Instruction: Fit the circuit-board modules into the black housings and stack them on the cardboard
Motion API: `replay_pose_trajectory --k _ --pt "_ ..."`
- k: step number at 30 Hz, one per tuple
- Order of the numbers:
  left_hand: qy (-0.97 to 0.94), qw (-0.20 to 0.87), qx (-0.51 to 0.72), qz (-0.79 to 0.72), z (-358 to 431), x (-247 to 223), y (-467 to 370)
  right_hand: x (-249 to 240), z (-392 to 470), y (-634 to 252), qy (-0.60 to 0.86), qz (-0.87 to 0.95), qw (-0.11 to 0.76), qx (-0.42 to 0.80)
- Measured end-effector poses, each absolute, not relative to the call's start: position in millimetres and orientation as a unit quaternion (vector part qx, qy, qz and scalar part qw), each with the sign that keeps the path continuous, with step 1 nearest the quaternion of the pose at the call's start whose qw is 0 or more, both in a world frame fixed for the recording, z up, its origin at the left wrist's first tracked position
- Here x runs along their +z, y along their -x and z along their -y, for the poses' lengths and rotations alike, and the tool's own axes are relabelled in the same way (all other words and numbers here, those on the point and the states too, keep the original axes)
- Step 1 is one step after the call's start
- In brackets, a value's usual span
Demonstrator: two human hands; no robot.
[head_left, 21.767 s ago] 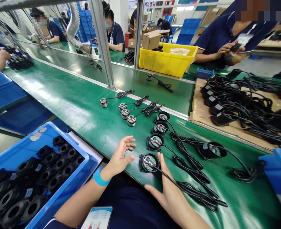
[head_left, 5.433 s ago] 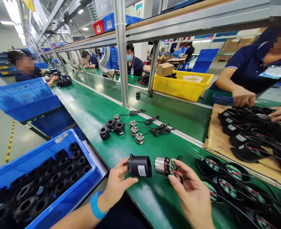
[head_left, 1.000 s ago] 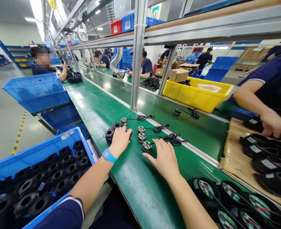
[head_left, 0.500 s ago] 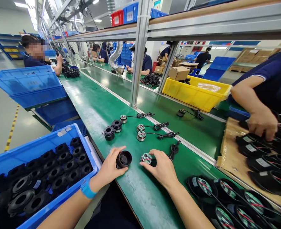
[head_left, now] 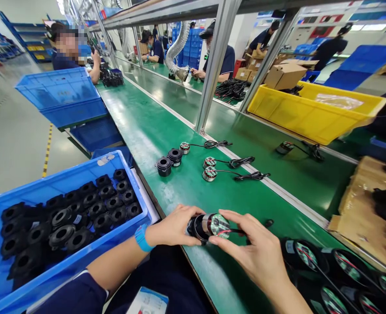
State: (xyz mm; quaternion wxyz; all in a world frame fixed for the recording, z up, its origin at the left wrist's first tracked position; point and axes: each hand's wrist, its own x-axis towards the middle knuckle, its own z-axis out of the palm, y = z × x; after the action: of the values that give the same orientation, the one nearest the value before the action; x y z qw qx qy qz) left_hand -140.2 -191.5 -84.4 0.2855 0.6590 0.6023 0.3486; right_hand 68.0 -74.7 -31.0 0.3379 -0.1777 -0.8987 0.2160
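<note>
My left hand (head_left: 176, 226) is closed round a black round housing (head_left: 197, 227), its mouth turned to the right. Between the fingertips of my right hand (head_left: 253, 235) is a small motor (head_left: 219, 226) with a green circuit board and red wires on its face. The motor's silver body meets the mouth of the housing; how deep it sits I cannot tell. On the green bench ahead stand two black housings (head_left: 164, 166). Near them are several similar motors (head_left: 210, 173) with bundled black cables (head_left: 251, 175).
At left a blue crate (head_left: 114, 244) holds many black housings. Assembled black units (head_left: 307, 255) with cables lie at lower right, beside cardboard (head_left: 359, 205). A metal post (head_left: 212, 74) rises from the green bench (head_left: 147, 126). Beyond stands a yellow bin (head_left: 287, 113); co-workers sit farther off.
My two hands have come together, bringing the motor up off the bench to the housing's mouth. The view has swung right and down. The co-worker's hand at right is out of view.
</note>
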Motion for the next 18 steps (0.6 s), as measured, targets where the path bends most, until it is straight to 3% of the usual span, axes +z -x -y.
replay_pose_trajectory --k 8,14,18 --pt "-0.713 0.326 0.324 -0.530 181.4 -81.2 152.0 -41.1 70.4 -56.1 0.157 0.922 0.176 0.308" --pt "-0.629 0.254 0.439 -0.589 193.5 -99.5 119.3 -65.1 87.1 -47.9 0.260 0.907 0.207 0.259" --pt "-0.659 0.177 0.483 -0.549 200.2 -108.2 111.7 -55.1 90.3 -53.0 0.231 0.920 0.221 0.228"
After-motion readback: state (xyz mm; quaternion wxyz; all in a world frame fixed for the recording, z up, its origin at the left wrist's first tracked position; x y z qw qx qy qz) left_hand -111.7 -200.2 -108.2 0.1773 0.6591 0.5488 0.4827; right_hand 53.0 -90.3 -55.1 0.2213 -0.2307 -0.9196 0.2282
